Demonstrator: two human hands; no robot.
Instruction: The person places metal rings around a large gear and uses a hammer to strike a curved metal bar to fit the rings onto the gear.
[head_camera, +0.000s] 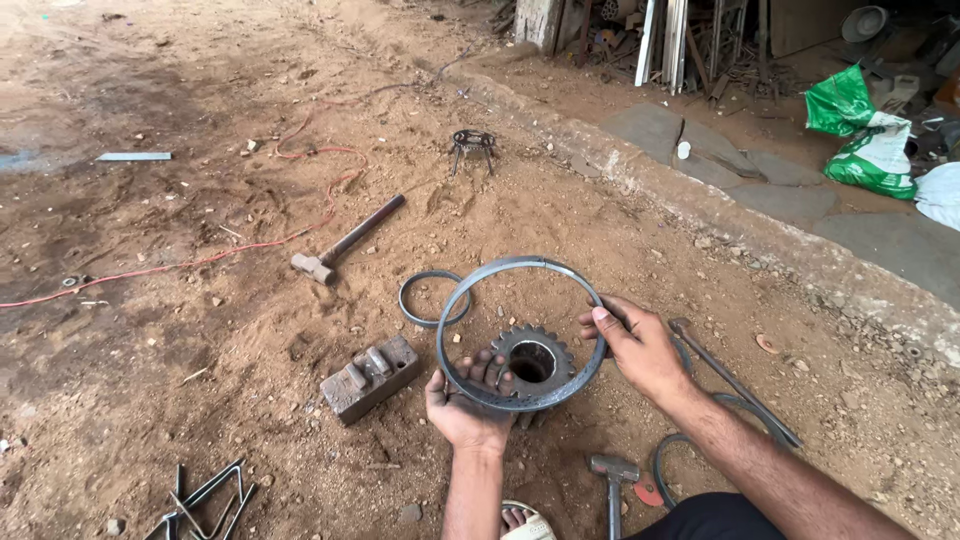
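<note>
Both my hands hold a large flat steel ring (470, 283) tilted above the dirt. My left hand (466, 408) grips its near lower edge from below. My right hand (637, 345) pinches its right side. Seen through the ring, a dark toothed gear (533, 357) with a round centre hole lies on the ground. A smaller steel ring (425, 305) lies flat in the dirt just beyond the big ring's left side.
A sledgehammer (345, 241) lies further away on the left, a heavy metal block (369, 377) nearer left. A small hammer (613, 472), a curved ring (668, 456) and a long rod (735, 382) lie by my right arm. A red cable (200, 258), a small iron stand (472, 143), bent rods (205, 497) and a raised stone kerb (720, 215) are around.
</note>
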